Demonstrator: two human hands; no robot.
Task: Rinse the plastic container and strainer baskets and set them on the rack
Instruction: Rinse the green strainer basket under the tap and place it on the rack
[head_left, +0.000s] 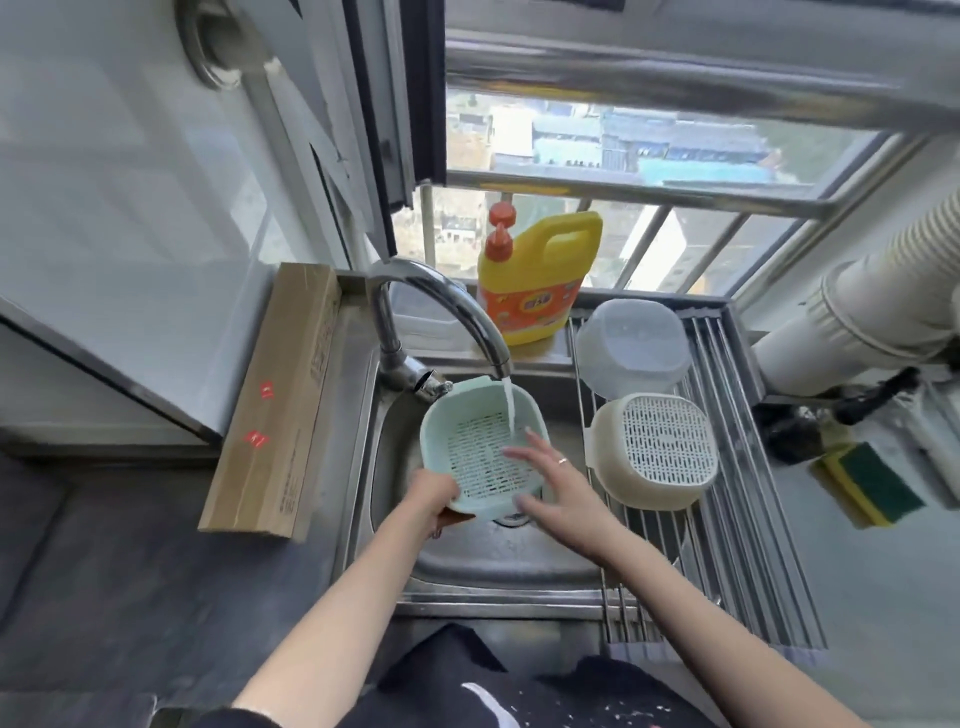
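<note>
A: Where does the green strainer basket (480, 454) sit?

B: Over the sink (519, 556), tilted under the faucet (441, 306), with the water stream (508, 408) landing on its slotted floor toward its 1 o'clock corner.

A: And the hands?

B: The left hand (434, 491) grips the rim at 7 o'clock. The right hand (556, 486) is spread flat, fingers straight, fingertips on the mesh at 3 o'clock.

A: The rest of the set?

B: Done, by the look of it. The beige strainer basket (652, 449) lies upside down on the rack (727, 519) at 3 o'clock, and the clear plastic container (631, 349) is inverted just behind it.

A: What could go wrong?

B: Only one hand is really holding. A wet rim could slip and drop the basket into the sink. Water may also splash toward the cardboard box (275, 400) at 9 o'clock. The free rack space lies nearer the person, so a careless placement could knock the beige one.
</note>
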